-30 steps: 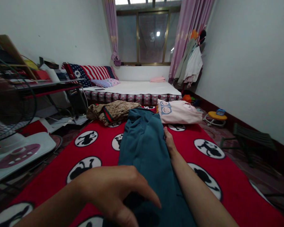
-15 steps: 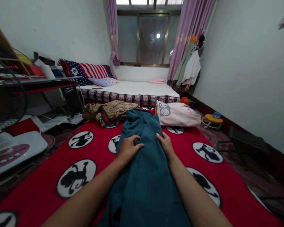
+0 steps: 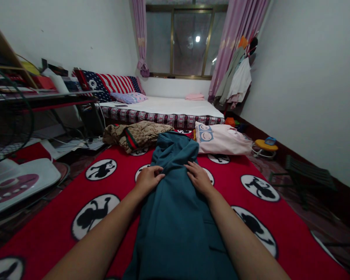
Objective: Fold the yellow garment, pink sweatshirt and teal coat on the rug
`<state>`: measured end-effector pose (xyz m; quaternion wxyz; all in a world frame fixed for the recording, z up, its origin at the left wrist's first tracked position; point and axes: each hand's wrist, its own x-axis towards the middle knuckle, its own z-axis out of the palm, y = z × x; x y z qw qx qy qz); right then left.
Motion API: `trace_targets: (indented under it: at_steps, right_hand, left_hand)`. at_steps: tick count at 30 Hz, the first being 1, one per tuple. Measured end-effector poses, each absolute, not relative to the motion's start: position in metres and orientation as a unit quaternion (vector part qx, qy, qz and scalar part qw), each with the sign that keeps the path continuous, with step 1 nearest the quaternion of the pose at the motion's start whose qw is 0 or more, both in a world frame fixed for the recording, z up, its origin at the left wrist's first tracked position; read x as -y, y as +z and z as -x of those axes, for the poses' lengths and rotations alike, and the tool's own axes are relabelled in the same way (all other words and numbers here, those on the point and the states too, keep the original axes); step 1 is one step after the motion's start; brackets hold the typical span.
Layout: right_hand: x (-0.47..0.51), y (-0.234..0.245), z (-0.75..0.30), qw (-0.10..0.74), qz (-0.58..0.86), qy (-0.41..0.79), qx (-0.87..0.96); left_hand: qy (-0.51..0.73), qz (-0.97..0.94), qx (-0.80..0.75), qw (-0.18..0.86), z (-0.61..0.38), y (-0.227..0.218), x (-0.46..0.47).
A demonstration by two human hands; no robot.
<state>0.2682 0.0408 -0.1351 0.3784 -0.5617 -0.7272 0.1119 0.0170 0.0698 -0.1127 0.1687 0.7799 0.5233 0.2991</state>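
A long teal garment (image 3: 172, 217) lies lengthwise before me, folded narrow, with creases across its far part and a pocket-like seam low on its right. At its left edge my left hand (image 3: 148, 181) is closed, thumb and fingers pinching the cloth. Across from it, my right hand (image 3: 198, 179) rests on the right edge, its fingers stretched out over the fabric. Under the garment is a red blanket (image 3: 116, 212) with black figures in white circles.
Beyond the garment lie a brown patterned cloth (image 3: 146, 132) and a pale pink printed garment (image 3: 224, 140). A bed (image 3: 175, 105) stands by the window. To the left are a cluttered desk (image 3: 76, 93) and a fan (image 3: 6, 116); to the right, a yellow stool (image 3: 265, 145) and a dark folding stool (image 3: 309, 171).
My hands have moved apart, the left one leftward to the garment's edge. The right hand's fingers now lie across the cloth. The garment's far part has bunched into diagonal creases.
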Motion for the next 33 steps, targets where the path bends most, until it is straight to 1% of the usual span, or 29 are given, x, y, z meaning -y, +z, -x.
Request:
trace_targets:
  at_steps: [4, 7, 10, 13, 15, 16, 17, 19, 21, 23, 26, 31, 33]
  right_hand:
    - [-0.046, -0.143, -0.272, 0.401, 0.556, 0.113, 0.719]
    - [-0.046, -0.142, -0.272, 0.407, 0.554, 0.117, 0.717]
    - [-0.041, -0.136, -0.271, 0.410, 0.555, 0.113, 0.715]
    - [-0.034, -0.126, -0.267, 0.447, 0.552, 0.058, 0.702]
    - [-0.030, -0.119, -0.262, 0.463, 0.540, 0.010, 0.703]
    - [-0.028, -0.117, -0.259, 0.450, 0.532, 0.000, 0.717]
    - [-0.027, -0.115, -0.255, 0.420, 0.526, 0.006, 0.739]
    - [-0.025, -0.115, -0.249, 0.333, 0.527, 0.045, 0.781]
    - [-0.025, -0.116, -0.244, 0.263, 0.538, 0.080, 0.797]
    - [-0.025, -0.117, -0.243, 0.242, 0.549, 0.092, 0.795]
    - [-0.024, -0.115, -0.243, 0.246, 0.553, 0.097, 0.790]
    - [-0.024, -0.114, -0.243, 0.252, 0.555, 0.101, 0.786]
    - [-0.024, -0.115, -0.243, 0.249, 0.558, 0.101, 0.785]
  left_hand:
    - [0.342, -0.792, -0.487, 0.138, -0.018, -0.110, -0.067]
    - [0.382, -0.828, -0.400, 0.094, -0.015, -0.109, -0.069]
    - [0.360, -0.883, -0.295, 0.062, -0.013, -0.110, -0.068]
    - [0.338, -0.897, -0.263, 0.108, -0.017, -0.110, -0.065]
    - [0.370, -0.873, -0.280, 0.151, -0.021, -0.108, -0.064]
    - [0.396, -0.856, -0.292, 0.162, -0.023, -0.107, -0.065]
    - [0.420, -0.840, -0.302, 0.164, -0.026, -0.105, -0.068]
    - [0.448, -0.820, -0.327, 0.144, -0.030, -0.100, -0.076]
    - [0.446, -0.814, -0.354, 0.113, -0.035, -0.096, -0.091]
    - [0.427, -0.816, -0.381, 0.087, -0.041, -0.092, -0.111]
    - [0.381, -0.825, -0.414, 0.041, -0.050, -0.087, -0.141]
    - [0.217, -0.891, -0.391, -0.076, -0.064, -0.079, -0.179]
    - [0.155, -0.890, -0.416, -0.105, -0.066, -0.081, -0.191]
